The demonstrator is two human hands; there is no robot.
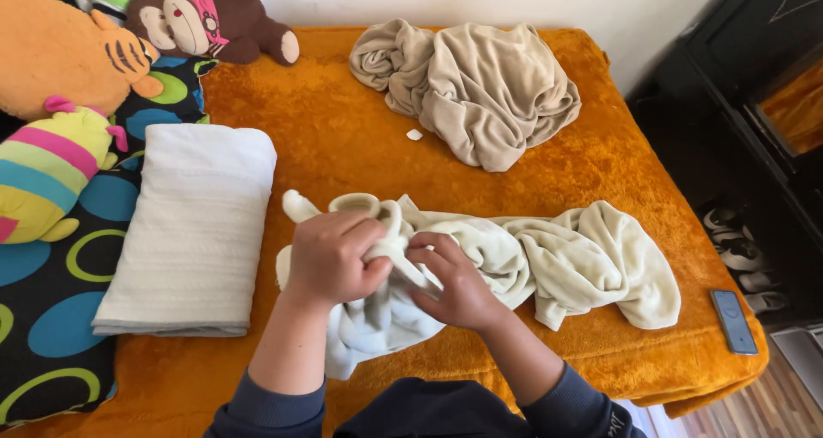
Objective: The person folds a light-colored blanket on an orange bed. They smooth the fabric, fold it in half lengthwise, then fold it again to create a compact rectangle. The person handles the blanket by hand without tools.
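Both my hands on the cream garment (549,258)
My left hand (330,258) grips its bunched left end, fingers closed; my right hand (454,288) pinches alongside; its length trails rightward.

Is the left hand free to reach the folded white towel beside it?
Probably not yet: the left hand grips the cream fleece cloth, though nothing lies between it and the folded white towel.
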